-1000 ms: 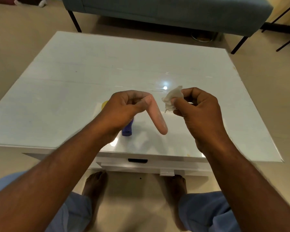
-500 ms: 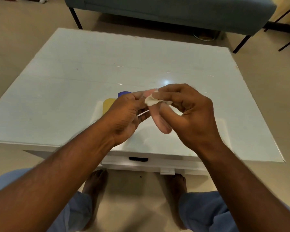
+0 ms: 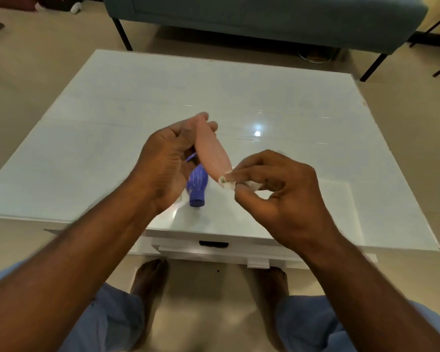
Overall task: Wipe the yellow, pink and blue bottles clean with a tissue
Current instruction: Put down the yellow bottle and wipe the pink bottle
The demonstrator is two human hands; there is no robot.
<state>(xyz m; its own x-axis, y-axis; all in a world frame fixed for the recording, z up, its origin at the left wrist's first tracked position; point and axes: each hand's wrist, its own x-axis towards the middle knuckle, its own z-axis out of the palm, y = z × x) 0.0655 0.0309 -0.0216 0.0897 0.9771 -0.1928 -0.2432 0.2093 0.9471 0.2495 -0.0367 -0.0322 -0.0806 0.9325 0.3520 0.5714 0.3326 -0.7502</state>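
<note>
Above the blue bottle [image 3: 197,186] on the white surface [image 3: 112,138], the left hand [image 3: 168,161] grips the pink bottle [image 3: 212,152] while the right hand [image 3: 277,194] pinches a tissue [image 3: 226,184] against its lower tip, best wiped by twisting slowly.

My glossy white tabletop [image 3: 127,102] stands on a beige tiled floor [image 3: 31,59], a ceiling light's glint [image 3: 257,133] at its centre. At twelve o'clock sits a teal sofa [image 3: 264,16] on thin black legs.
</note>
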